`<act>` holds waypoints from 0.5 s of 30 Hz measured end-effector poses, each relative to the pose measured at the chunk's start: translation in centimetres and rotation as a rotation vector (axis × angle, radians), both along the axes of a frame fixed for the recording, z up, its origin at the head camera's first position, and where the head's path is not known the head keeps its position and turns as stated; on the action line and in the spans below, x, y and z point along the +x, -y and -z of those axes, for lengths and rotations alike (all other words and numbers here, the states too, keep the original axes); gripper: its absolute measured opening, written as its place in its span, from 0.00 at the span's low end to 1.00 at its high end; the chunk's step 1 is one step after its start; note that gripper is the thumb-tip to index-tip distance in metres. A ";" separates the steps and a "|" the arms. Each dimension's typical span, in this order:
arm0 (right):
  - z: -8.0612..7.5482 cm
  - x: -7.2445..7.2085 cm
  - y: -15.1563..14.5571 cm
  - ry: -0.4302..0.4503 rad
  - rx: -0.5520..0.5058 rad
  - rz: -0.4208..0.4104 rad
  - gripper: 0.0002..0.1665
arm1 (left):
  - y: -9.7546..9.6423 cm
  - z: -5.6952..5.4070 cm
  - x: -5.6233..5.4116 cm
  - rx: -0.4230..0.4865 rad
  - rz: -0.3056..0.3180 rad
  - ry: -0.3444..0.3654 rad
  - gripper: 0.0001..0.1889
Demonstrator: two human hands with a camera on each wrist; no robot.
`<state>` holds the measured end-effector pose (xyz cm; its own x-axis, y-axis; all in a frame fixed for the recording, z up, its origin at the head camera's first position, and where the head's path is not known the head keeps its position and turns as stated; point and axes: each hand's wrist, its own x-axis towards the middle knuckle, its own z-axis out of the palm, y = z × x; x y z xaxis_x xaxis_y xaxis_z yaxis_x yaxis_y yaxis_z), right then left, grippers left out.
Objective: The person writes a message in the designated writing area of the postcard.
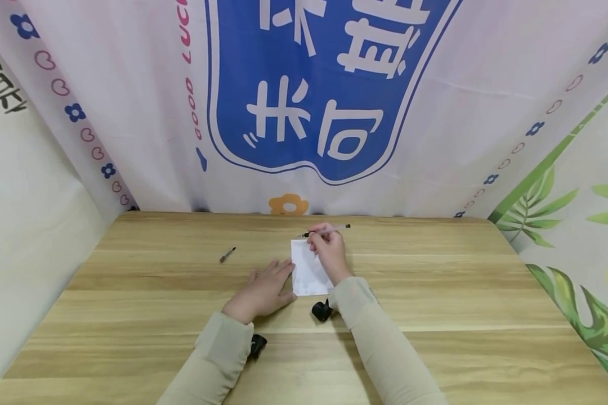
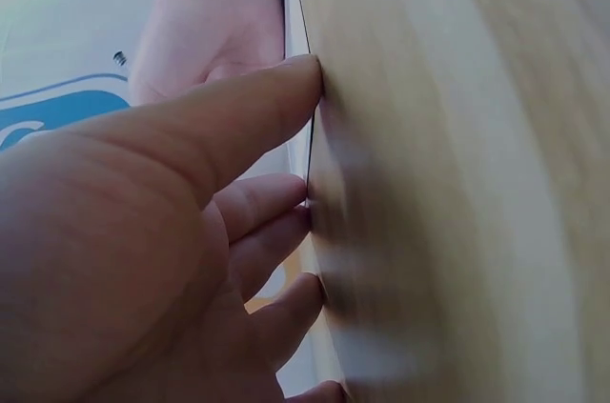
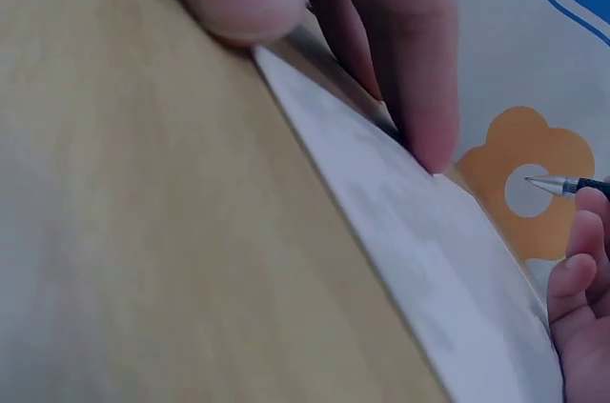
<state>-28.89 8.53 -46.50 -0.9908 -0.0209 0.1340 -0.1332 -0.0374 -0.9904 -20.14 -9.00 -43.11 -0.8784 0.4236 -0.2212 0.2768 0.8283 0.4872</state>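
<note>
A small white sheet of paper [image 1: 309,277] lies on the table under both hands. Along its left edge rests my left hand [image 1: 266,289], fingers and thumb extended and touching the paper. My right hand [image 1: 330,254] pinches a gel pen [image 1: 338,228] over the top edge of the sheet. The pen lies nearly level, its tip toward the left. In the right wrist view the metal tip of the pen [image 3: 562,184] shows uncapped, clear of the paper [image 3: 429,231]. A pen cap [image 1: 227,255] lies to the left, apart from the hands.
Wooden table [image 1: 436,315] all around the paper. A printed cloth [image 1: 304,112] hangs along the far edge, with a leaf-patterned one on the right. Black wrist cameras [image 1: 322,310] sit under both cuffs.
</note>
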 end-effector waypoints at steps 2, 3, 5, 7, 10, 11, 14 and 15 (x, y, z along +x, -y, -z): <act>-0.1 0.1 -0.1 0.008 0.013 -0.013 0.12 | 0.0 0.0 0.0 -0.001 -0.001 0.000 0.36; -0.3 0.3 -0.1 0.011 0.022 -0.017 0.12 | 0.1 0.0 0.0 -0.002 0.000 -0.001 0.37; -1.0 0.8 0.0 0.011 0.044 -0.029 0.12 | 0.2 0.0 0.0 -0.002 0.002 -0.003 0.37; -1.7 1.4 0.1 0.005 0.065 -0.040 0.11 | 0.2 0.0 0.1 -0.008 0.004 -0.002 0.38; -2.4 2.0 0.1 -0.011 0.082 -0.052 0.10 | 0.2 -0.1 0.1 -0.028 0.010 -0.001 0.37; -2.4 2.0 0.1 -0.014 0.085 -0.056 0.10 | 0.2 0.0 0.0 -0.036 0.012 0.000 0.37; -2.3 2.0 0.0 -0.019 0.093 -0.055 0.09 | 0.1 0.0 0.0 -0.047 0.021 0.006 0.36; -2.3 2.0 0.0 -0.016 0.098 -0.053 0.09 | 0.1 0.0 0.1 -0.049 0.023 0.011 0.36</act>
<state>-26.91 8.55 -44.16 -0.9857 -0.0868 0.1444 -0.1492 0.0520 -0.9874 -20.09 -9.10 -43.06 -0.8658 0.4325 -0.2518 0.2912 0.8446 0.4493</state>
